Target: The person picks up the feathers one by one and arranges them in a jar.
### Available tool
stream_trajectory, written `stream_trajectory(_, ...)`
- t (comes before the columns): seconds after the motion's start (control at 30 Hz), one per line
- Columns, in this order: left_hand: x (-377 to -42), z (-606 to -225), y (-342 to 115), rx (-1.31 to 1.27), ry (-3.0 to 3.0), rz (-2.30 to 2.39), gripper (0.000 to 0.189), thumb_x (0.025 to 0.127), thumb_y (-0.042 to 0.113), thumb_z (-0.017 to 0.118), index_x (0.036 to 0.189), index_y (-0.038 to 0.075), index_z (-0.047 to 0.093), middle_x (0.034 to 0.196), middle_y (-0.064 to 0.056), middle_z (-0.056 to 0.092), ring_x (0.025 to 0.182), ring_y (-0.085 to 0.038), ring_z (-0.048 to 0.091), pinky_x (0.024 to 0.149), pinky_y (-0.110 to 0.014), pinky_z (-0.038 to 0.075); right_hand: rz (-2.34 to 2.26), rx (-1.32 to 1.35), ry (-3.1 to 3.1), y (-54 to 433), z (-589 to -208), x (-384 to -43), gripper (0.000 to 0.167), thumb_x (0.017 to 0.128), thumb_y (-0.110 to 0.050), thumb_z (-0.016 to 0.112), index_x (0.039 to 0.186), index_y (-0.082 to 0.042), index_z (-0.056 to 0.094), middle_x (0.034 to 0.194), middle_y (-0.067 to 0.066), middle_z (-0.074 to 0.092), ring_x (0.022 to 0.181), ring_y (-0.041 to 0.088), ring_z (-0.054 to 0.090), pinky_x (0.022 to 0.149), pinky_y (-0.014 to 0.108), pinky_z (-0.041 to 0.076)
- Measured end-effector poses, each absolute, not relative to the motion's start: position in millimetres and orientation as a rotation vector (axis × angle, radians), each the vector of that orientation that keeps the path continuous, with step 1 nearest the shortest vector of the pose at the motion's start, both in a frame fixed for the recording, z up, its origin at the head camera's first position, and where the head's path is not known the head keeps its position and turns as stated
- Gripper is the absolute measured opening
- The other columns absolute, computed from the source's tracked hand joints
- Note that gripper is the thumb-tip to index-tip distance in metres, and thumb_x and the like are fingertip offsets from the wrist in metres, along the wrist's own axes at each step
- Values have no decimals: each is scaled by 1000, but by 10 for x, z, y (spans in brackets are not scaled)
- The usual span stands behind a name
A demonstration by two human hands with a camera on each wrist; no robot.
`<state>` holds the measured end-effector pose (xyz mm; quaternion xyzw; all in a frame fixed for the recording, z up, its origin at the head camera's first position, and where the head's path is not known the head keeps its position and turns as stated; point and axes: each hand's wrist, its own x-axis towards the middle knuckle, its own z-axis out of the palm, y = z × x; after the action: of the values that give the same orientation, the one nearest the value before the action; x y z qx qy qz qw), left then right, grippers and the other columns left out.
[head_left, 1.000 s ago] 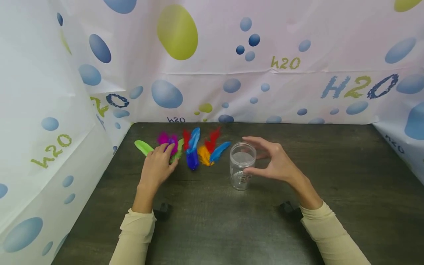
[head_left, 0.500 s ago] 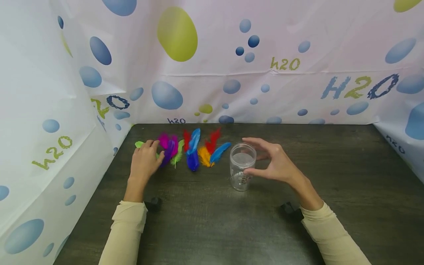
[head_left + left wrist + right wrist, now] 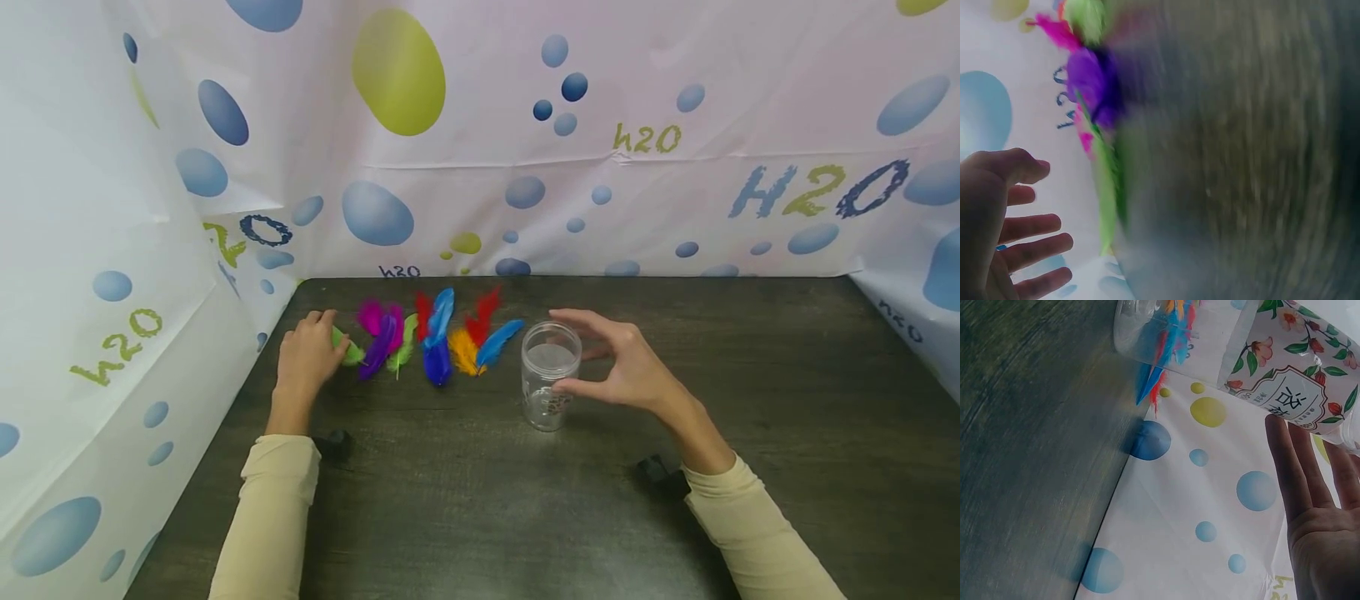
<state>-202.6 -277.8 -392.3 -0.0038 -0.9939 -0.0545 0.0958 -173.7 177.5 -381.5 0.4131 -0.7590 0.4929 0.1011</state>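
The clear plastic jar is standing upright on the dark wood-grain table, and in the head view the right hand is holding it from the right, thumb at the near side, fingers round the far side! Over left, the left hand is hovering beside the lime-green feather, partly covering it, with the purple feather lying next along. The sky-blue feather is lying near the jar.

Left wrist now: the fingers are spreading wide, holding nothing, apart from the lime-green feather; the table is blurring into streaks.

Right wrist: nearly straight fingers are spreading slightly along the jar's floral label, one fingertip touching it. How firmly they're pressing, I can't tell.
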Motion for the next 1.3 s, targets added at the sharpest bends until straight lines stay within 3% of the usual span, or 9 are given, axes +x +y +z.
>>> stream_trajectory(0.23,-2141,-3969,-2903,86,-3048,-225,64,103,27,61,151,-9,37,140,-40,48,123,-58,52,99,-71,44,1470,1226,-2240,1783,-3807,-1730,82,69,3,92,142,5,55,131,20,68,106,35,72,74,35,65)
stream_trajectory(0.47,-2229,-4008,-2966,165,-3131,-253,70,104,34,58,154,-8,32,144,-41,42,126,-60,49,99,-71,44,1483,1236,-2239,1776,-3802,-1727,82,70,4,92,143,4,55,131,20,67,106,34,72,74,35,65)
stream_trajectory(0.7,-2312,-3980,-2984,230,-3197,-281,72,104,37,56,153,-9,31,148,-41,33,129,-61,44,100,-72,44,1478,1232,-2251,1777,-3797,-1724,82,70,2,92,143,4,55,133,20,66,108,35,72,75,36,65)
stream_trajectory(1.3,-2419,-4041,-3053,269,-3218,-299,73,102,39,57,151,-10,33,146,-42,36,130,-61,43,102,-71,43,1478,1202,-2284,1770,-3789,-1708,83,70,1,93,144,3,54,134,18,66,109,33,72,77,37,64)
